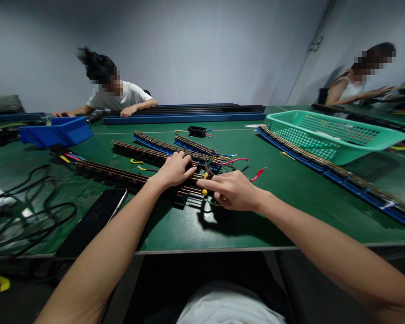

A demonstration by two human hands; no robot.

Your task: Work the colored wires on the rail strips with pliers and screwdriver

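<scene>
Pliers (206, 173) sit gripped by the right hand (238, 191) while the left hand (175, 171) lies open on rails (111, 175), likely steadying them.

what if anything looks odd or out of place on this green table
The black cable at the left lies in loose, tangled loops, and the phone beside it, at the near edge of the table, looks out of place among the wired strips. No spill shows.

A head camera looks forward and downward (from close by) across the table (178, 236).
</scene>
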